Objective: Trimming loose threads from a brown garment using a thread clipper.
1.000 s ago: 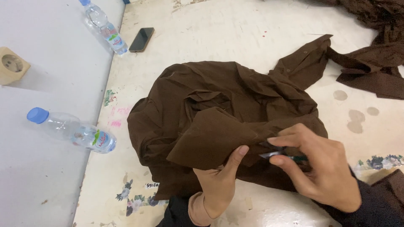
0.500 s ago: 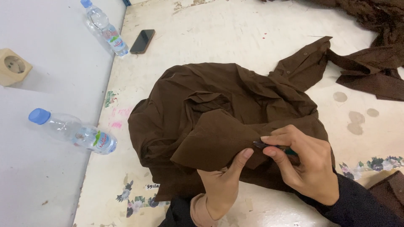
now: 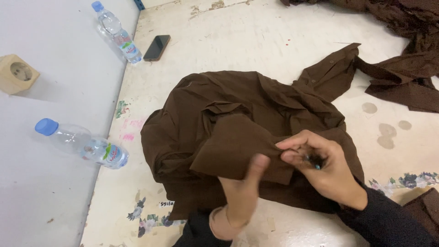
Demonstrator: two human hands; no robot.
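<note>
A crumpled dark brown garment (image 3: pixel 228 114) lies on the worn cream surface (image 3: pixel 256 41) in front of me. My left hand (image 3: pixel 242 192) reaches up from below and pinches a folded flap of that brown fabric with the thumb on top. My right hand (image 3: pixel 324 167) pinches the same flap's edge at the right. A small dark tool with a blue tip (image 3: pixel 314 160) sits between its fingers; what kind of tool it is cannot be told.
More brown fabric pieces (image 3: pixel 402 73) lie at the upper right. A black phone (image 3: pixel 157 47) and a clear water bottle (image 3: pixel 116 32) lie at the top left. Another bottle with a blue cap (image 3: pixel 84 145) and a beige socket block (image 3: pixel 16 73) rest on the grey floor.
Both hands shifted slightly left and up along the flap. My right fingers closed tighter on the fabric edge, and my left thumb moved closer to them.
</note>
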